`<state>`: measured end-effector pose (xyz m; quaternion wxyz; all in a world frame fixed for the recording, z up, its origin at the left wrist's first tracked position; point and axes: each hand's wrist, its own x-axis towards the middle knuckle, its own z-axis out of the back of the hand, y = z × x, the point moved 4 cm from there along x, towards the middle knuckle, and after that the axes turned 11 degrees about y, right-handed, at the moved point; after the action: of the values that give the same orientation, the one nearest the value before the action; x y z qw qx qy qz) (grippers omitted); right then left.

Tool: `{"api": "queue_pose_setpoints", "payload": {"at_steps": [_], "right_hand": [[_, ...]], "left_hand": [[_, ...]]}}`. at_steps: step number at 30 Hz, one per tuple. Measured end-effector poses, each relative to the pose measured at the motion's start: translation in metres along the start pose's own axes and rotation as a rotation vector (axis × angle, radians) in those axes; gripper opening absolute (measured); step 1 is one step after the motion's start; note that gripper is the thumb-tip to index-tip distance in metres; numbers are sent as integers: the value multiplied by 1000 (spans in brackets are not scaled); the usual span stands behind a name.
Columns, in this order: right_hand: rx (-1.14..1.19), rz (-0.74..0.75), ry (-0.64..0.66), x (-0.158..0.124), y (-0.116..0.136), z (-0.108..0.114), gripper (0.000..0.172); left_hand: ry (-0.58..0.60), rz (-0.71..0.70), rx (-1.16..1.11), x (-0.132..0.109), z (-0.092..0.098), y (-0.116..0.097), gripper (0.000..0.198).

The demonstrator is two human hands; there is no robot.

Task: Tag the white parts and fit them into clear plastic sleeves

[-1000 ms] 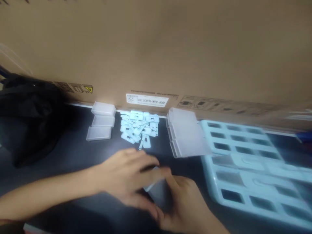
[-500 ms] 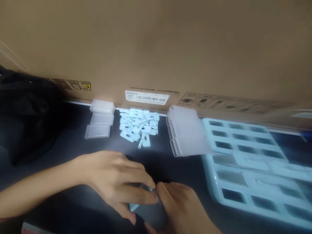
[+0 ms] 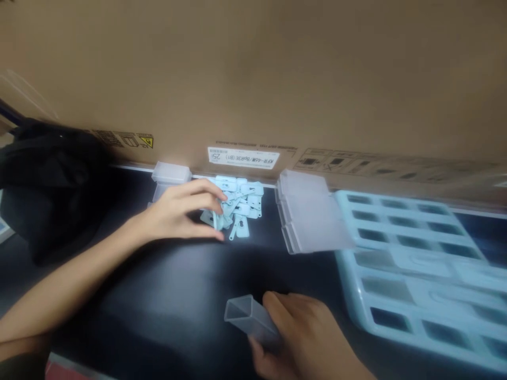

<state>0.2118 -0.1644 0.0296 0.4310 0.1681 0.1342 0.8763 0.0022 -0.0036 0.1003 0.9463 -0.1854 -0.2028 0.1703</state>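
Note:
My left hand (image 3: 186, 211) is over the left side of a pile of small light blue plastic pieces (image 3: 241, 224), flat tags with slots and thin tabs. Thumb and fingers are curled around one light blue piece (image 3: 216, 220), which stands on edge between them. Nearer to me, my right hand (image 3: 309, 332) is closed around a translucent plastic case (image 3: 241, 311), its open end tilted up toward the left. I see nothing inside the visible mouth of the case. The palm hides its other end.
Frosted cases (image 3: 170, 172) lie left of the pile, and more frosted cases (image 3: 309, 216) are stacked at its right. A light blue slotted tray (image 3: 352, 285) covers the right side. A cardboard box (image 3: 253, 79) walls off the back; a black bag (image 3: 51, 184) sits left.
My left hand has left the case and moved up and away to the pile. My right hand keeps the case, whose open end now shows. The view has shifted slightly.

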Motion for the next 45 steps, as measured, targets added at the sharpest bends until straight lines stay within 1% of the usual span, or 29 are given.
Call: {"api": "queue_pose_setpoints", "payload": {"at_steps": [2, 5, 7, 11, 15, 19, 21, 24, 26, 27, 28, 29, 31, 32, 34, 35, 37, 39, 40, 42, 43, 45], "right_hand": [[13, -1, 1, 0, 0, -1, 15], [40, -17, 14, 0, 0, -2, 16], [52, -30, 23, 0, 1, -3, 15], [65, -29, 59, 0, 4, -4, 14], [80, -20, 62, -1, 6, -5, 15], [60, -21, 52, -1, 6, -2, 17], [49, -27, 49, -1, 4, -1, 17], [22, -26, 30, 0, 3, 0, 20], [7, -18, 15, 0, 1, 0, 27], [6, -17, 10, 0, 0, 0, 32], [13, -20, 8, 0, -1, 0, 36], [29, -25, 5, 0, -2, 0, 39], [105, -34, 21, -1, -5, -1, 39], [163, -40, 44, 0, -6, -2, 37], [289, -63, 105, 0, -7, -4, 31], [345, -84, 137, 1, -8, -5, 30], [449, -139, 191, 2, -8, -7, 32], [577, -198, 229, 3, -8, -9, 33], [643, -227, 239, 3, -8, -9, 32], [727, -279, 240, 4, -8, -9, 34], [737, -299, 239, 4, -8, -10, 36], [704, -318, 242, 6, -8, -10, 39]], "left_hand": [[-41, 33, 115, -2, -9, 12, 35], [-25, 92, 206, -2, -24, 24, 33], [-4, 139, 218, -2, -30, 31, 31], [41, 191, 203, 3, -33, 41, 36], [79, 245, 229, 16, -33, 42, 39], [137, 387, 334, 30, -36, 42, 46], [164, 417, 382, 34, -38, 43, 50], [133, 347, 399, 36, -35, 37, 50], [83, 273, 360, 34, -29, 23, 48], [74, 216, 315, 32, -27, 13, 48], [87, 128, 255, 30, -26, 0, 49], [127, 13, 184, 27, -27, -16, 52], [241, -248, 92, 17, -34, -49, 56], [275, -338, 98, 12, -38, -63, 53], [282, -446, 180, 2, -47, -83, 39], [264, -468, 229, -2, -50, -90, 32], [224, -473, 295, -8, -52, -96, 21], [206, -452, 322, -14, -46, -92, 18], [201, -432, 337, -17, -39, -87, 19], [186, -343, 392, -28, -23, -67, 24], [169, -259, 421, -34, -13, -53, 27], [127, -37, 459, -50, 7, -20, 33]]}}
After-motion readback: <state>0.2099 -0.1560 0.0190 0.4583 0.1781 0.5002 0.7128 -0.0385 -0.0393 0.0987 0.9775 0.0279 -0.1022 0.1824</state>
